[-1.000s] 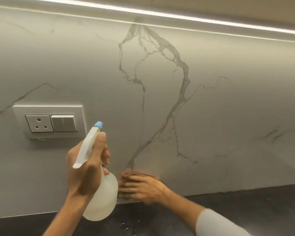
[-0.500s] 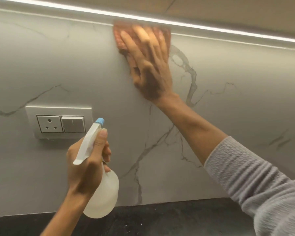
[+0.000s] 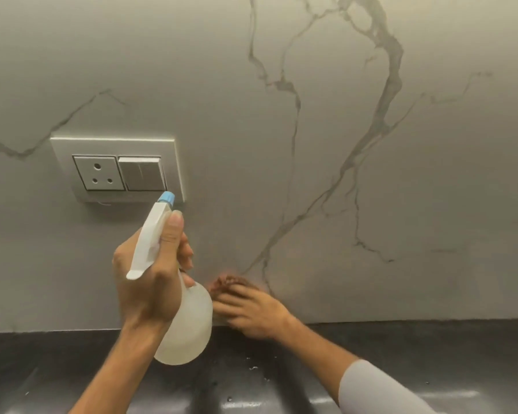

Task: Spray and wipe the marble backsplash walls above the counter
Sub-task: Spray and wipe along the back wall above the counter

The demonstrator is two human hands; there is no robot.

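Marble wall (image 3: pixel 431 279) meets dark table (image 3: pixel 401 354) | left hand (image 3: pixel 150 282) wrapped around spray bottle (image 3: pixel 186 324), aimed off socket (image 3: pixel 117 171) (keep it dry) | right hand (image 3: pixel 251 312) spread flat, pressing cloth (image 3: pixel 226 283) low | advice: overlap strokes, steady pressure.

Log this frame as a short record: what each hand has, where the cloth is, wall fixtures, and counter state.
left hand: holds spray bottle upright, blue nozzle toward the wall
right hand: flat on cloth, blurred
cloth: reddish-brown, pressed to backsplash at its bottom edge, just above the counter
socket plate: on the wall left of the cloth, one socket and one switch
counter: black, a few droplets in front of the hands
sleeve: grey, on right arm
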